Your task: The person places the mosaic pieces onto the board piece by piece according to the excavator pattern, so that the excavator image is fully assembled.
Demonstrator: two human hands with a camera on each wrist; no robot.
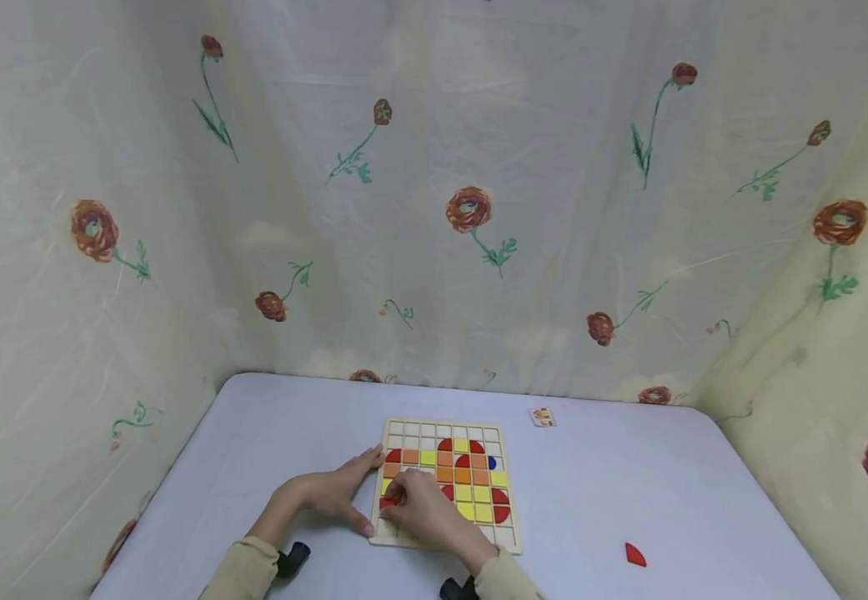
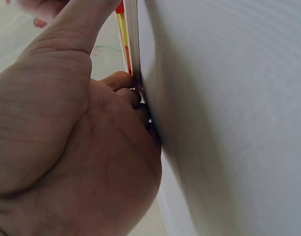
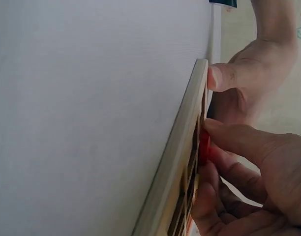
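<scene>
A square wooden grid board [image 1: 398, 428] lies on the white table, many of its cells filled with red, orange and yellow pieces and one blue piece [image 1: 492, 462]. My left hand [image 1: 332, 490] is spread along the board's left side, thumb near the front corner and fingers farther back; in the left wrist view its fingertips touch the board's edge [image 2: 134, 39]. Over the lower left cells, my right hand [image 1: 428, 507] pinches a red piece [image 3: 204, 147] between thumb and fingers, against the board's surface. The right hand hides several cells in the head view.
A loose red quarter-circle piece [image 1: 635, 555] lies on the table to the right of the board. Behind the board's right corner is a small printed card [image 1: 542, 417]. A flowered curtain [image 1: 418, 333] surrounds the table's back and sides.
</scene>
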